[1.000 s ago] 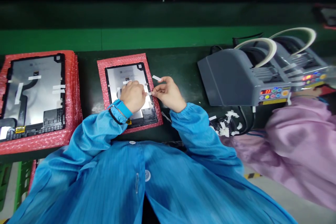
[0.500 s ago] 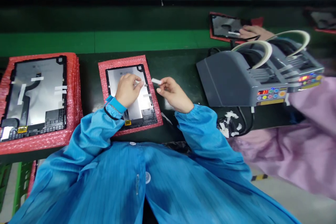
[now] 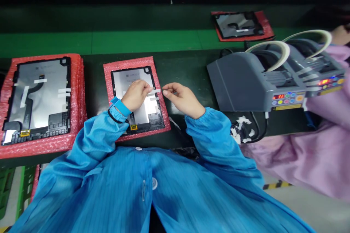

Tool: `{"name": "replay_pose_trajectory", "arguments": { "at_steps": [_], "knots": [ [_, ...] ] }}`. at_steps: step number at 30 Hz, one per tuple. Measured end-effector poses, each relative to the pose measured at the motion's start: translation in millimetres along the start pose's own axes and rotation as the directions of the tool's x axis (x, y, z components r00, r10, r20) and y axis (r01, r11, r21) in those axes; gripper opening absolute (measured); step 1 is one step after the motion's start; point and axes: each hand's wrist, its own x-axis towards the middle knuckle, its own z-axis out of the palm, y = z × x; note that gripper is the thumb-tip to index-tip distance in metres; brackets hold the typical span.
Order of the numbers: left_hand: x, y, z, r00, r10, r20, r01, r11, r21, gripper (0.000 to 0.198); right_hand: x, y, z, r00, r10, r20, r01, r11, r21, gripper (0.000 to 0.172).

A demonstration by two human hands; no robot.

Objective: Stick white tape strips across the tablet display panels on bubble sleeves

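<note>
A tablet screen panel (image 3: 128, 75), its silvery back facing up in a black frame, lies on a red bubble-wrap sheet (image 3: 161, 111) in front of me. A short strip of white tape (image 3: 156, 90) reaches over the panel's right edge. My left hand (image 3: 135, 95) is above the panel, its fingertips closed together at the strip's left end. Just past the strip's right end is my right hand (image 3: 184, 99), thumb and forefinger slightly apart. More white strips sit along the panel's right edge below. My left hand covers part of the panel's middle.
Left of me is a stack of red bubble-wrap sheets (image 3: 78, 116) with another panel (image 3: 41, 91) on top. Two grey tape dispensers (image 3: 240, 80) stand at right, tape scraps (image 3: 242, 129) below. Another panel (image 3: 235, 25) lies farther back. A co-worker's pink sleeve (image 3: 325, 127) is at right.
The white strip, held in my right fingers before, now lies across the panel's right edge by my left fingertips. The co-worker's hand has left the panel at the back right.
</note>
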Motion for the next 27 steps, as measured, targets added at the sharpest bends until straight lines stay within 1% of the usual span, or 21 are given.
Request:
{"name": "replay_pose_trajectory", "arguments": {
  "at_steps": [2, 5, 7, 11, 13, 16, 22, 25, 27],
  "knots": [
    [0.6, -0.7, 0.0, 1.000, -0.005, 0.010, 0.004, 1.000, 0.011, 0.017, 3.4, -1.1, 0.6, 0.999, -0.011, -0.033, 0.011, 1.000, -0.001, 0.016],
    [1.0, 0.1, -0.1, 0.999, -0.007, 0.034, 0.005, 0.999, 0.050, 0.018, 9.8, -2.3, 6.2, 0.999, -0.052, -0.003, 0.053, 0.998, 0.023, 0.012],
    [0.9, 2.8, 1.2, 0.998, -0.039, 0.050, 0.033, 0.993, 0.116, 0.019, 13.7, -1.0, 11.3, 0.998, -0.062, 0.006, 0.062, 0.998, 0.005, 0.011],
    [-0.4, 12.3, 7.5, 0.988, -0.155, 0.024, 0.140, 0.941, 0.310, 0.022, 18.0, 3.9, 18.7, 0.999, -0.020, -0.028, 0.017, 0.995, -0.095, 0.012],
    [-1.3, 16.4, 10.3, 0.984, -0.175, 0.019, 0.156, 0.916, 0.370, 0.024, 18.7, 5.1, 20.0, 0.999, 0.011, -0.032, -0.015, 0.991, -0.133, 0.012],
    [-2.5, 19.3, 12.2, 0.984, -0.173, 0.042, 0.141, 0.902, 0.408, 0.028, 18.7, 5.4, 20.1, 0.999, 0.033, -0.025, -0.036, 0.988, -0.152, 0.010],
    [-4.5, 19.1, 15.7, 0.989, -0.145, 0.038, 0.113, 0.888, 0.446, 0.030, 18.8, 7.5, 20.8, 1.000, 0.006, -0.027, -0.011, 0.983, -0.184, 0.009],
    [-6.2, 18.2, 17.1, 0.992, -0.123, 0.030, 0.096, 0.882, 0.461, 0.028, 19.8, 7.5, 21.1, 0.998, 0.056, -0.013, -0.058, 0.983, -0.173, 0.012],
    [-7.2, 16.6, 16.4, 0.992, -0.121, 0.027, 0.095, 0.884, 0.457, 0.026, 20.9, 7.2, 19.8, 0.991, 0.130, 0.023, -0.126, 0.984, -0.123, 0.017]
  ]
}}
